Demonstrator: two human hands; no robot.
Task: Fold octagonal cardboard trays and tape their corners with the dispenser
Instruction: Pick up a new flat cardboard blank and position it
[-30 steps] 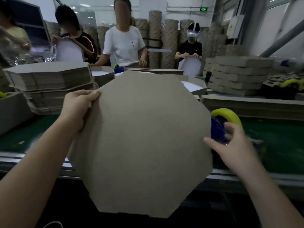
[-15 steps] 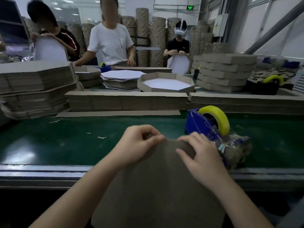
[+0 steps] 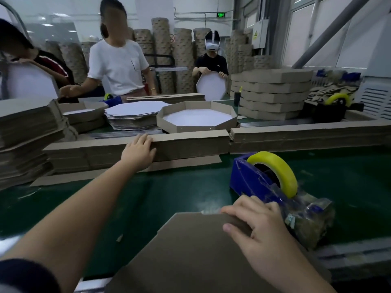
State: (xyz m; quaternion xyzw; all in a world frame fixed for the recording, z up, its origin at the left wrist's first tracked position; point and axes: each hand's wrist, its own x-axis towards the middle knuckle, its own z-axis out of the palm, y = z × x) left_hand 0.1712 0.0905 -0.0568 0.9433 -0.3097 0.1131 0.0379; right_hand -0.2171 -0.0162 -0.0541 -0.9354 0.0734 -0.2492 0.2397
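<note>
Fingers (image 3: 146,138) L hand (image 3: 137,153) atop strips (image 3: 190,144); arm out; R hand (image 3: 260,227) grips tray (image 3: 190,250)

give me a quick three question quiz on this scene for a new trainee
1. Fill in: the tape roll on the blue dispenser is ___.
2. The right hand grips: A) the flat cardboard sheet B) a pen C) scissors.
3. True or false: the left hand touches the dispenser.
Key: 1 yellow; 2 A; 3 false, it rests on the stacked cardboard strips.
</note>
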